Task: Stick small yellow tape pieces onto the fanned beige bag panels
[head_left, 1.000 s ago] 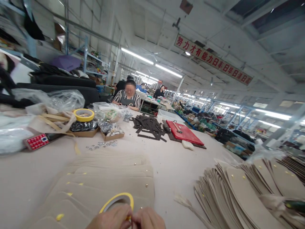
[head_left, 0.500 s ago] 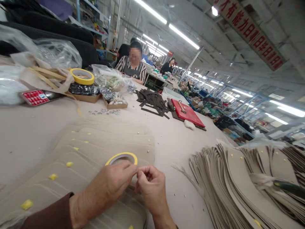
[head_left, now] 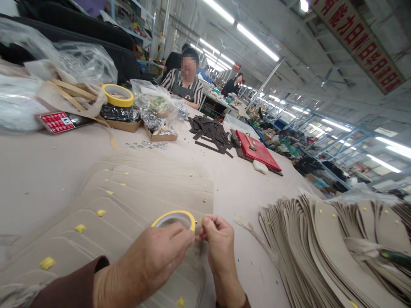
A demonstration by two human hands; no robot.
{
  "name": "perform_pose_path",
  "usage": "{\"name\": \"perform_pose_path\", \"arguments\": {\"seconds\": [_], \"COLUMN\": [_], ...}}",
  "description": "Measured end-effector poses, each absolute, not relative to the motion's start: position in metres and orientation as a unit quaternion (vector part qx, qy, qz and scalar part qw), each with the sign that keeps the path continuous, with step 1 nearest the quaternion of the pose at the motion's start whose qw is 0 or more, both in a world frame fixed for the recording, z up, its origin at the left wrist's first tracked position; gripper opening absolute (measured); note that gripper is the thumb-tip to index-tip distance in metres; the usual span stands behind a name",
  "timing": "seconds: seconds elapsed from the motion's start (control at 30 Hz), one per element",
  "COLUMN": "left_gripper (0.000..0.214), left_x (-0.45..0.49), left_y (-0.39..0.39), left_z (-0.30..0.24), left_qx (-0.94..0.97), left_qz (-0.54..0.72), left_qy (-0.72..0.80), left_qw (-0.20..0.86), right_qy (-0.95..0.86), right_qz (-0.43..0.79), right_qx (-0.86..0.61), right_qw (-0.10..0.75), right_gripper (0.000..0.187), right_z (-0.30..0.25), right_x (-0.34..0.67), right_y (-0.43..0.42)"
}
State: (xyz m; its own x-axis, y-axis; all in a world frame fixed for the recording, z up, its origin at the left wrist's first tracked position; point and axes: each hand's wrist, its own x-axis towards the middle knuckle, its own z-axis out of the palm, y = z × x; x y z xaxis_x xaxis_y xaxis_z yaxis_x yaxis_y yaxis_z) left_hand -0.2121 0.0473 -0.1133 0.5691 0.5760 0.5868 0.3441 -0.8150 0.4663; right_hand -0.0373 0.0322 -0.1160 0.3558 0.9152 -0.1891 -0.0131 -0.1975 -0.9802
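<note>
My left hand is closed on a roll of yellow tape, whose ring tilts up above my fingers. Close to its right, my right hand pinches thumb against fingertips; a tiny yellow bit of tape shows at the tips. Both hands are over a spread stack of beige fabric pieces. Small yellow tape pieces dot these layers, and metal studs sit near their right edge. My left palm hides part of the roll.
Bundled beige strips stand at the right. Farther back lie dark strips, a red board with a hammer, another yellow tape roll and a small box of metal parts. A co-worker sits across the table.
My right hand has moved apart from the left, toward the right, with a small gap now between them. The tape roll stays in my left hand. The whole view has shifted slightly.
</note>
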Motion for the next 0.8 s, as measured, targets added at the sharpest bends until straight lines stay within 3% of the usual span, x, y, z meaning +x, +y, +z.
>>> {"name": "perform_pose_path", "arguments": {"seconds": [0.17,0.33,0.47,0.63,0.8], "left_gripper": [0.029,0.030,0.030,0.035,0.037], "left_x": [-0.220,-0.217,-0.212,-0.215,-0.218], "left_y": [0.054,0.061,0.059,0.058,0.059], "left_z": [-0.124,-0.133,-0.131,-0.131,-0.128], "left_qx": [0.910,0.920,0.920,0.915,0.916], "left_qz": [0.251,0.130,0.104,0.108,0.111], "left_qy": [0.326,0.369,0.376,0.383,0.381], "left_qw": [0.036,0.032,0.035,0.064,0.067], "right_qy": [-0.387,-0.421,-0.466,-0.612,-0.610], "right_qz": [0.472,0.436,0.382,0.206,0.156], "right_qx": [-0.650,-0.667,-0.684,-0.684,-0.702], "right_qw": [0.452,0.433,0.411,0.340,0.333], "right_gripper": [0.044,0.038,0.025,0.022,0.015], "right_z": [-0.126,-0.134,-0.135,-0.135,-0.138], "right_x": [-0.010,-0.018,-0.025,-0.029,-0.027], "right_y": [0.035,0.036,0.038,0.040,0.042]}}
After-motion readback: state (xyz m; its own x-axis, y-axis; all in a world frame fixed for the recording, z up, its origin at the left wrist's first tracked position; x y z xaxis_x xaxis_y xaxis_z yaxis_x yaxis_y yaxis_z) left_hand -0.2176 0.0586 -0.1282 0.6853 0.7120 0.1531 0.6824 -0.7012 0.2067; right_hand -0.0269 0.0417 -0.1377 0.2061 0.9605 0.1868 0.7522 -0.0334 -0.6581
